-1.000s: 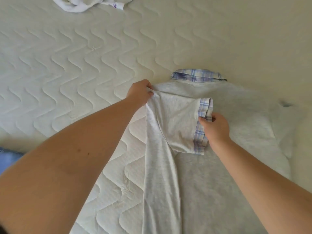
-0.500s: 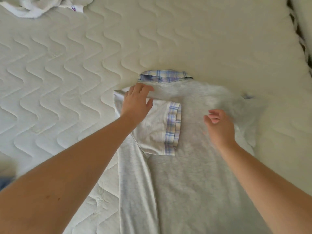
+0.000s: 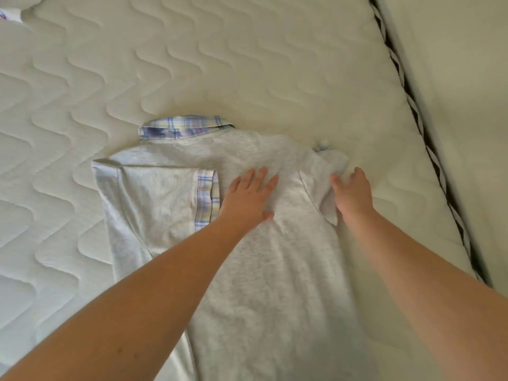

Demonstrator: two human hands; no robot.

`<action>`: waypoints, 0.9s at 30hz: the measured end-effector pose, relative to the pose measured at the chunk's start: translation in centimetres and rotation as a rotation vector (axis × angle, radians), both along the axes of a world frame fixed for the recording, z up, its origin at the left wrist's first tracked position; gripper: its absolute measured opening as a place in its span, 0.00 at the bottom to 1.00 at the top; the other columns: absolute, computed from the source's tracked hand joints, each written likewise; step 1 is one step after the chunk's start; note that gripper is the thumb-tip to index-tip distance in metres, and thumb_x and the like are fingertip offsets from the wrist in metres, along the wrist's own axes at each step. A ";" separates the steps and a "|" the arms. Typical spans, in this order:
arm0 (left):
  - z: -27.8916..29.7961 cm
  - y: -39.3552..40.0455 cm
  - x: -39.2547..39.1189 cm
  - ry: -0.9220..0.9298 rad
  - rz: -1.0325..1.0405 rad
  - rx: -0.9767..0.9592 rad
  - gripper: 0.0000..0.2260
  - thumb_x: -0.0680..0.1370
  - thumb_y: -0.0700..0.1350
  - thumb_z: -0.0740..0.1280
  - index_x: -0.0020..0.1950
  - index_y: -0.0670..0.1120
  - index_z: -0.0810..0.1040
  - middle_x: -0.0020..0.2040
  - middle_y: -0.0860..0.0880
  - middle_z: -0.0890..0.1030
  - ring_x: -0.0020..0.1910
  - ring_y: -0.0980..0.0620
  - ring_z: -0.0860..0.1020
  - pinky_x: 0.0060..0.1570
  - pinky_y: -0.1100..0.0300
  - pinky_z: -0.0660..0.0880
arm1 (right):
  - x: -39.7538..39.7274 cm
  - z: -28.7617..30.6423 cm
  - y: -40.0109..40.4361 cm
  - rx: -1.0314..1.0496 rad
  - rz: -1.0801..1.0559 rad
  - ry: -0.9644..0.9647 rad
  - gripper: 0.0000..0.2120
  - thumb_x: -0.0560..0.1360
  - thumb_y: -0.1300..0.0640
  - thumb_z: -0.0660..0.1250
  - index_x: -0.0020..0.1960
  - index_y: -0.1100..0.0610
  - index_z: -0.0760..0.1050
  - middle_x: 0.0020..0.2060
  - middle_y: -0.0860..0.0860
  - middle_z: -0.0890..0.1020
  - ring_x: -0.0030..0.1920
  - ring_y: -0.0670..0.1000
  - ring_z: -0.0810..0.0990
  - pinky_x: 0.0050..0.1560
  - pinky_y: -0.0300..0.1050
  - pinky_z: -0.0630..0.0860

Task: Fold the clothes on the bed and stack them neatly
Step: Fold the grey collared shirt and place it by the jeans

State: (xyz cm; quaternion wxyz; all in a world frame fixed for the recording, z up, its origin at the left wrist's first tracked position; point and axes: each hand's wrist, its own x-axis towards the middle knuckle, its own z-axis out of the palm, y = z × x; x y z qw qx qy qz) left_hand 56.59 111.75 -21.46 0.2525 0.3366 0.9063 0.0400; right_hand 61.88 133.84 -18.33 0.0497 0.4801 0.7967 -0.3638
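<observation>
Nearest me, both forearms reach in from the bottom edge over the lower body of the grey polo shirt (image 3: pixel 261 270), which lies back-up and lengthwise on the bed (image 3: pixel 192 64), hem end toward me and out of frame.

Left hand (image 3: pixel 248 196): flat, fingers straight and spread, palm pressing the shirt's upper middle, just beside the plaid cuff (image 3: pixel 206 199) of the left sleeve (image 3: pixel 154 199). That sleeve is already folded in across the back, and the left side panel is folded over with it.

Right hand (image 3: pixel 353 192): at the bunched right sleeve (image 3: pixel 320 185), fingers bent down into or just behind the fabric. Whether I actually have a pinch on it I can't tell; fingertips are hidden by the cloth.

Further out, the plaid collar (image 3: pixel 184 127) sits at the top, slightly skewed. Beyond that, bare quilted mattress, and a dark striped edge trim (image 3: pixel 412 114) running along the right side. A scrap of white garment (image 3: pixel 11 16) shows in the far left corner, well apart.

Risks, as I judge them: the right sleeve is crumpled with its cuff tucked under, so folding it in as is would trap a lump and leave the sides uneven. If my left palm lifts or slides while the right pulls, the finished left fold may drag open. The shirt lies near the right mattress edge; a hard tug could skew it that way.
</observation>
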 end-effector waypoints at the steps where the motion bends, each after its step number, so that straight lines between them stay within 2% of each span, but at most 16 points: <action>1: -0.2 0.1 0.1 0.008 -0.002 -0.021 0.39 0.79 0.61 0.62 0.80 0.56 0.40 0.81 0.50 0.40 0.80 0.46 0.43 0.76 0.47 0.45 | -0.2 0.0 0.4 -0.028 0.008 0.006 0.29 0.77 0.49 0.68 0.73 0.61 0.66 0.67 0.58 0.74 0.67 0.58 0.73 0.66 0.49 0.68; 4: -0.5 0.4 0.0 0.014 0.005 -0.035 0.41 0.78 0.61 0.64 0.80 0.56 0.41 0.81 0.49 0.40 0.80 0.45 0.42 0.77 0.46 0.46 | -0.9 0.2 0.9 -0.255 0.043 0.067 0.14 0.75 0.55 0.71 0.57 0.59 0.79 0.53 0.55 0.83 0.54 0.56 0.82 0.56 0.48 0.76; 6: -0.4 0.6 -0.2 0.005 0.005 -0.039 0.42 0.77 0.61 0.66 0.80 0.56 0.41 0.81 0.49 0.42 0.80 0.45 0.43 0.76 0.46 0.48 | -1.1 0.5 0.8 -0.267 0.106 0.041 0.14 0.73 0.53 0.72 0.55 0.59 0.80 0.49 0.53 0.84 0.49 0.53 0.82 0.53 0.48 0.78; 8: -0.2 0.7 -0.4 0.005 0.004 -0.040 0.43 0.76 0.62 0.67 0.80 0.57 0.42 0.81 0.49 0.43 0.80 0.44 0.44 0.76 0.45 0.49 | -1.1 0.9 0.2 -0.230 0.108 0.079 0.12 0.73 0.53 0.71 0.53 0.58 0.79 0.43 0.49 0.82 0.43 0.50 0.80 0.43 0.45 0.77; 10: 0.0 0.7 -0.6 -0.003 0.000 -0.054 0.43 0.76 0.63 0.67 0.80 0.57 0.42 0.81 0.48 0.43 0.80 0.44 0.45 0.76 0.45 0.50 | -1.0 1.5 -0.5 -0.243 0.055 0.185 0.05 0.73 0.56 0.69 0.44 0.57 0.75 0.34 0.46 0.76 0.34 0.46 0.73 0.32 0.39 0.69; 12: 0.4 0.7 -0.8 -0.030 0.002 -0.062 0.41 0.77 0.63 0.65 0.80 0.58 0.43 0.81 0.49 0.44 0.80 0.45 0.45 0.76 0.46 0.49 | -0.7 2.5 -1.3 -0.171 0.056 0.310 0.12 0.73 0.58 0.68 0.35 0.54 0.66 0.29 0.45 0.68 0.28 0.42 0.65 0.30 0.38 0.62; 13: 0.6 0.7 -1.0 -0.059 0.013 -0.056 0.38 0.78 0.62 0.63 0.80 0.58 0.44 0.81 0.50 0.44 0.80 0.46 0.44 0.76 0.46 0.49 | -0.5 3.0 -1.9 -0.092 0.082 0.375 0.15 0.74 0.59 0.68 0.34 0.53 0.64 0.28 0.45 0.66 0.27 0.42 0.64 0.31 0.37 0.61; 15: 1.5 0.9 -1.8 -0.178 0.077 0.009 0.27 0.83 0.58 0.57 0.80 0.59 0.51 0.82 0.51 0.47 0.80 0.48 0.46 0.77 0.49 0.49 | 0.0 4.4 -3.7 0.058 0.159 0.498 0.14 0.73 0.61 0.69 0.36 0.53 0.65 0.30 0.45 0.70 0.30 0.44 0.68 0.33 0.35 0.63; 16: 2.0 1.0 -2.4 -0.276 0.149 0.080 0.22 0.84 0.56 0.55 0.79 0.58 0.58 0.81 0.50 0.53 0.79 0.49 0.51 0.76 0.51 0.53 | 0.3 5.1 -4.9 0.095 0.227 0.550 0.12 0.73 0.62 0.70 0.38 0.53 0.68 0.32 0.47 0.73 0.32 0.45 0.71 0.35 0.35 0.66; 18: 3.3 0.6 -3.7 -0.520 0.439 0.337 0.17 0.85 0.53 0.53 0.71 0.54 0.74 0.73 0.48 0.71 0.70 0.51 0.70 0.64 0.58 0.67 | 1.2 5.6 -7.2 0.081 0.455 0.587 0.08 0.72 0.61 0.73 0.43 0.54 0.74 0.38 0.48 0.79 0.38 0.46 0.76 0.41 0.35 0.69; 20: 4.6 -0.2 -4.3 -0.752 0.848 0.618 0.19 0.85 0.57 0.52 0.58 0.52 0.81 0.59 0.47 0.83 0.53 0.54 0.82 0.49 0.62 0.76 | 2.2 5.6 -9.0 0.052 0.676 0.566 0.09 0.73 0.56 0.73 0.51 0.56 0.78 0.47 0.48 0.82 0.48 0.46 0.78 0.51 0.36 0.71; 22: 5.1 -1.0 -4.3 -0.937 1.163 0.751 0.27 0.82 0.65 0.50 0.53 0.50 0.82 0.48 0.46 0.86 0.46 0.49 0.85 0.43 0.57 0.80 | 3.4 5.1 -9.8 0.078 0.704 0.595 0.10 0.76 0.52 0.68 0.55 0.55 0.79 0.53 0.46 0.82 0.55 0.47 0.78 0.59 0.43 0.71; 24: 4.9 -1.5 -3.9 -0.984 1.275 0.728 0.31 0.78 0.71 0.50 0.53 0.50 0.83 0.47 0.46 0.86 0.46 0.46 0.85 0.43 0.54 0.81 | 4.0 4.3 -9.6 0.143 0.595 0.579 0.10 0.78 0.54 0.67 0.57 0.55 0.78 0.56 0.47 0.81 0.58 0.49 0.77 0.62 0.50 0.72; 25: 4.7 -1.5 -3.6 -0.950 1.282 0.668 0.31 0.76 0.72 0.52 0.55 0.51 0.82 0.50 0.46 0.86 0.49 0.45 0.84 0.48 0.52 0.80 | 4.1 3.6 -9.2 0.157 0.529 0.497 0.13 0.78 0.54 0.67 0.61 0.55 0.77 0.60 0.48 0.79 0.61 0.50 0.75 0.64 0.53 0.70; 26: 4.5 -1.5 -3.3 -0.884 1.257 0.597 0.30 0.75 0.72 0.56 0.58 0.51 0.81 0.52 0.48 0.84 0.52 0.45 0.82 0.53 0.50 0.78 | 4.1 3.1 -8.8 0.127 0.471 0.370 0.19 0.78 0.52 0.67 0.67 0.55 0.73 0.65 0.50 0.76 0.65 0.52 0.72 0.67 0.55 0.68; 27: 4.3 -1.6 -2.9 -0.796 1.207 0.531 0.28 0.74 0.71 0.60 0.60 0.51 0.78 0.53 0.50 0.82 0.54 0.47 0.80 0.54 0.51 0.75 | 4.0 2.7 -8.3 0.050 0.424 0.240 0.26 0.77 0.49 0.68 0.73 0.55 0.68 0.69 0.51 0.72 0.69 0.52 0.69 0.70 0.54 0.66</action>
